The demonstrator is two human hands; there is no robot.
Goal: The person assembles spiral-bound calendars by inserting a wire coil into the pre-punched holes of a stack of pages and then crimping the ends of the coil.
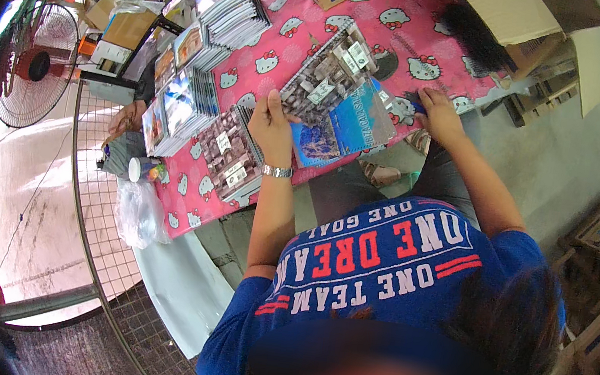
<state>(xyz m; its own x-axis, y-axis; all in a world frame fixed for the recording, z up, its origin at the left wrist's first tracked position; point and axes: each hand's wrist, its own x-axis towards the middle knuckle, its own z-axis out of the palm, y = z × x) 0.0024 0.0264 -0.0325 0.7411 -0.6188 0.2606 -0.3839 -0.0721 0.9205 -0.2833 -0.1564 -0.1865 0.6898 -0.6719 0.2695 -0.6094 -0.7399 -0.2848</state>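
My left hand (271, 125) is closed on the near left edge of a spiral notebook (329, 71) with a grey stone-pattern cover, thumb on top. It is tilted above the table. Partly beneath it lies a blue notebook (348, 130) with a sea picture on its cover, reaching over the table's near edge. At that notebook's right side, my right hand (440, 116) is closed around a small dark blue thing (418, 107), mostly hidden by my fingers. More grey notebooks (226, 150) lie stacked left of my left wrist.
Stacks of spiral notebooks (188, 110) line the left of the pink-clothed table (267, 60). Another person's hand (127, 117) is at the far left, near a paper cup (141, 169) and a plastic bag (139, 216). Open cardboard boxes (508, 14) stand at the back; a fan (38, 65) is left.
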